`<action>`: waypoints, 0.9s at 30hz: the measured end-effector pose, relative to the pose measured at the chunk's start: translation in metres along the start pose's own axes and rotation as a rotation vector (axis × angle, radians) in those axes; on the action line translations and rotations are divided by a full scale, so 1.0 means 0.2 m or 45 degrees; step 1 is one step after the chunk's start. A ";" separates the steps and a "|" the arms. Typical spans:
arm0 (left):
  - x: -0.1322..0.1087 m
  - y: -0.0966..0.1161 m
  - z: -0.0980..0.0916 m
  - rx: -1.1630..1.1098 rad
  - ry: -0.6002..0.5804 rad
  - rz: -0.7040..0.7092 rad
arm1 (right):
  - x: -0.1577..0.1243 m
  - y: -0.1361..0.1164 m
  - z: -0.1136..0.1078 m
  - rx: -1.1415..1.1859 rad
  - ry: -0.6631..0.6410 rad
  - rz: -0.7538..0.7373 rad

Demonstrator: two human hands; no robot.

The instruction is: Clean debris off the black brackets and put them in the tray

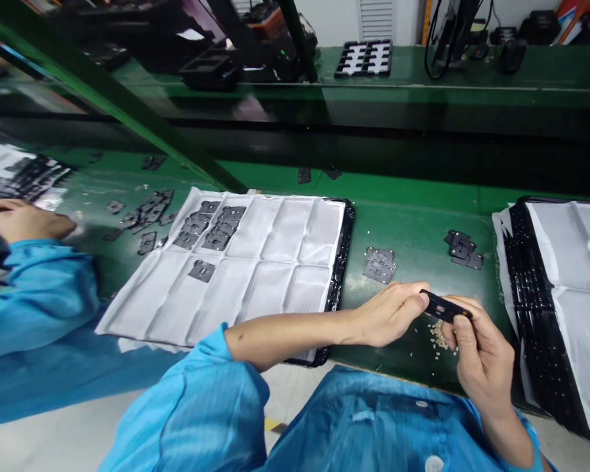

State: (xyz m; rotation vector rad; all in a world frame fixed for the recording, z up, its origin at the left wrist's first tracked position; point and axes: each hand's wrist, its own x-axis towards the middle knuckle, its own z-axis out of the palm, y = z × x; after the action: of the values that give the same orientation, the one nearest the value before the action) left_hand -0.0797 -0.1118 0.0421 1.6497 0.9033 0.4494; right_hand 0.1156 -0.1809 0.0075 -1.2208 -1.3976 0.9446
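A small flat black plastic part (445, 307) is pinched between both of my hands, low over the green bench. My left hand (391, 313) grips its left end with closed fingers. My right hand (482, 354) closes on its right end, thumb on top. Under the part lies a small heap of pale scraps (440, 337). Just beyond my left hand sits a little stack of grey parts (379, 264), and another dark stack (463, 249) lies further right.
A black tray lined with white sheet (275, 262) holds several grey parts at its far left. A second stack of lined trays (565, 295) stands at the right. Another person's hand and blue sleeve (29, 262) work at the left, with loose parts (145, 213) nearby.
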 end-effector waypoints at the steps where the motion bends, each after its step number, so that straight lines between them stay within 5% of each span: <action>1: 0.00 0.00 0.00 -0.005 -0.007 0.007 | 0.00 0.00 0.00 0.006 -0.004 -0.003; 20: 0.01 -0.03 0.00 -0.010 0.020 0.021 | 0.00 0.02 0.02 -0.060 -0.026 -0.044; 27: 0.01 -0.02 -0.02 0.002 -0.085 0.068 | 0.02 0.01 0.00 -0.105 0.032 -0.013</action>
State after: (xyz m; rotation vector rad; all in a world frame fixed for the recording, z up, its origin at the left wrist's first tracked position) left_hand -0.0829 -0.1072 0.0393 1.6838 0.8119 0.4280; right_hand 0.1158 -0.1771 0.0056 -1.2814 -1.4331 0.8692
